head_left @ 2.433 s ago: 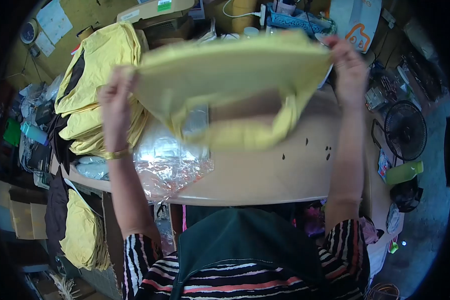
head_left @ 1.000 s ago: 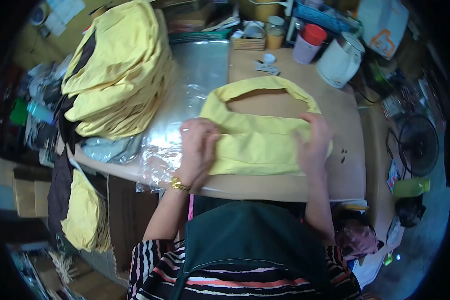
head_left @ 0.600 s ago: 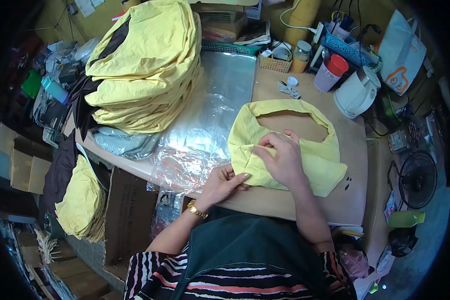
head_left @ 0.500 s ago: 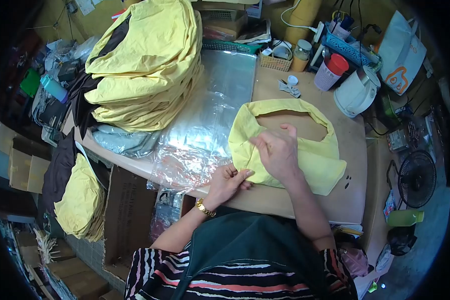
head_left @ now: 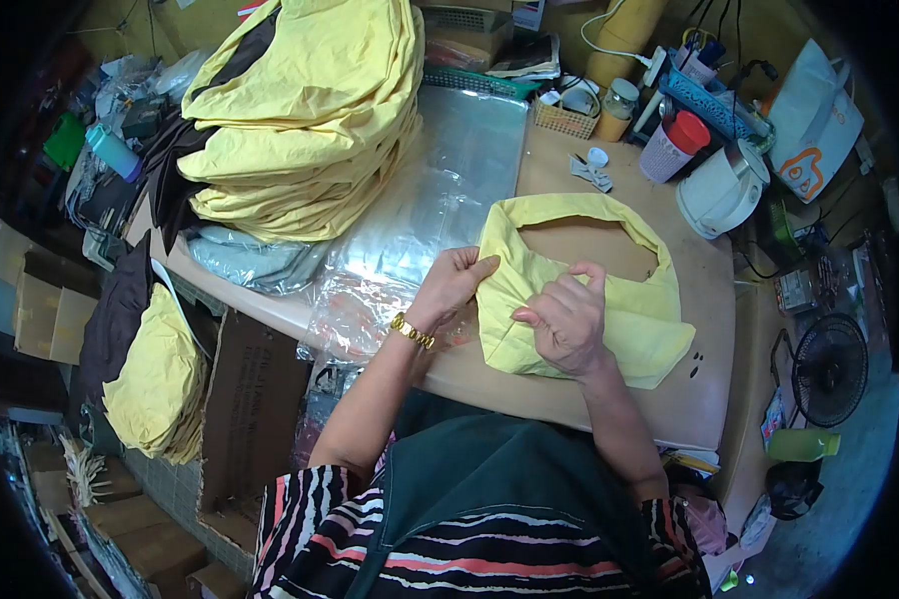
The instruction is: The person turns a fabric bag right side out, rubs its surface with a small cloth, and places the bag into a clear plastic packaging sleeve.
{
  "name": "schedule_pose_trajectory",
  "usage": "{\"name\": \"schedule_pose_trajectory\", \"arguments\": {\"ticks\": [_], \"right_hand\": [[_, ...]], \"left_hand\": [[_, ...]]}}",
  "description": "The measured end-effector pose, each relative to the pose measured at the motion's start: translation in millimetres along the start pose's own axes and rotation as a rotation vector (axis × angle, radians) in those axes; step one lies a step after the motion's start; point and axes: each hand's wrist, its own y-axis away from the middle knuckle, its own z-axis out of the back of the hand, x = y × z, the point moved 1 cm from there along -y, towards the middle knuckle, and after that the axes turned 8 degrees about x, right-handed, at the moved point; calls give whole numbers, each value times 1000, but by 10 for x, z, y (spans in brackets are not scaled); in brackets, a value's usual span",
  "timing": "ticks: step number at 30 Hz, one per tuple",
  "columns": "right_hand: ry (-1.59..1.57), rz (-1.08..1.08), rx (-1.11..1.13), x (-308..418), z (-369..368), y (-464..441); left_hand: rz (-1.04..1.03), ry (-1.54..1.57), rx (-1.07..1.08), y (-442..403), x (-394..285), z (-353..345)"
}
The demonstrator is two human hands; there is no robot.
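Note:
A yellow cloth bag (head_left: 624, 329) lies flat on the table, its broad strap looping around an opening at the far side. My left hand (head_left: 452, 288), with a gold watch at the wrist, pinches the bag's left edge near the base of the strap. Over the middle of the bag is my right hand (head_left: 569, 324), its fingers curled in and thumb pointing left. Whatever those fingers hold, if anything, is hidden. A tall pile of similar yellow bags (head_left: 300, 120) with dark parts stands to the left.
Clear plastic sheets (head_left: 459, 140) lie between the pile and the bag. A white kettle (head_left: 719, 190), a purple cup with a red top (head_left: 669, 145) and a small basket (head_left: 566, 118) stand at the back. More yellow cloth (head_left: 155, 379) hangs at left; a black fan (head_left: 829, 369) is at right.
My left hand has moved up from the bag's lower left corner to its left edge. My right hand has shifted slightly down and right. The whole view has moved a little.

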Motion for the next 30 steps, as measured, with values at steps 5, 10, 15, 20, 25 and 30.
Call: {"name": "schedule_pose_trajectory", "arguments": {"ticks": [5,10,15,20,25,30], "right_hand": [[-20,-71,-46,-72,-65,61],[-90,-141,38,-125,-11,62],[374,-479,-5,-431,662,999],[47,-999,-255,-750,596,1613],[-110,-1053,-296,-979,469,1611],[167,-1072,-642,-1093,870,2137]], "left_hand": [[-154,-891,-524,204,-331,20],[-673,-828,-50,559,-454,-290],[-610,-1000,-301,612,-442,-121],[-537,-973,-492,524,-236,-149],[-485,-1022,-443,389,-45,81],[-392,-1530,-496,477,-607,-13]]}}
